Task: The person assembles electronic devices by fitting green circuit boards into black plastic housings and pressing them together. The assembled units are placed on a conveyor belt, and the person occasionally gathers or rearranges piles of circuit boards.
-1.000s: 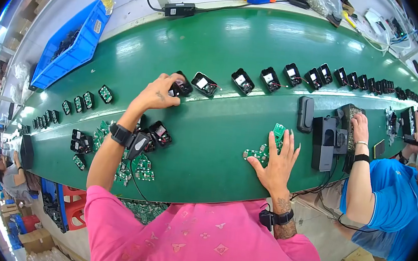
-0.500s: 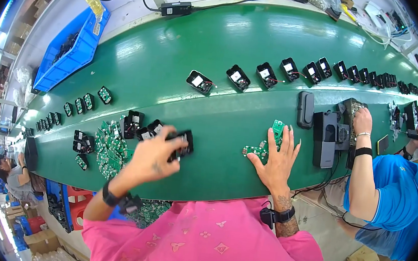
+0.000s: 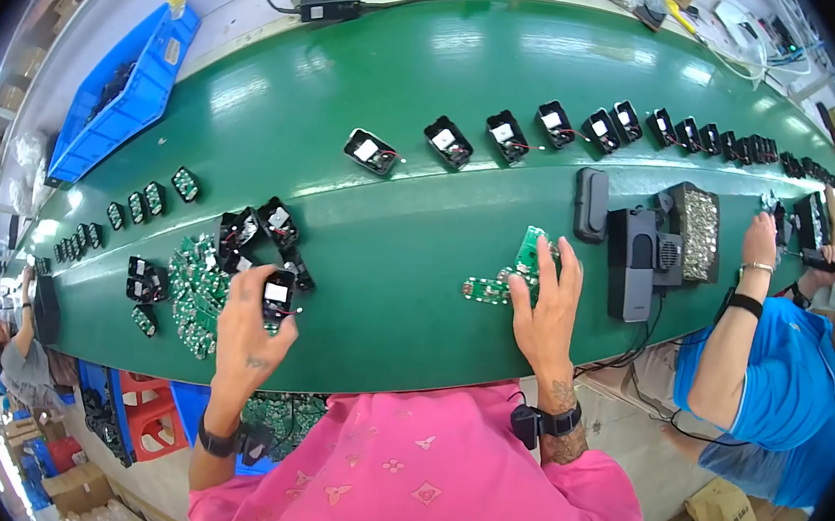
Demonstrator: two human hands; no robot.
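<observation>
My left hand [image 3: 252, 330] is closed round a small black plastic case [image 3: 279, 288], thumb on one side and fingers on the other. A white label and a red wire show inside that case. Directly beyond it, more black cases [image 3: 278, 222] lie bunched together. A heap of green circuit boards [image 3: 194, 301] spreads to their left. My right hand [image 3: 550, 308] is open, its fingers apart and slightly bent, over a few loose circuit boards [image 3: 483, 289]. The fingertips partly cover an upright-lying board [image 3: 529, 248]; whether they touch it is unclear.
A row of black cases [image 3: 448, 142] runs along the far side of the green table [image 3: 381, 327]. Filled cases [image 3: 185, 184] line the left, near a blue bin [image 3: 114, 121]. Grey devices [image 3: 630, 265] and a parts box [image 3: 699, 232] stand right, beside a co-worker in blue [image 3: 765, 359].
My left hand has come left and nearer with a black case, now seen open side up. My right hand's fingers have bent over the boards. The co-worker's hand has left the parts box.
</observation>
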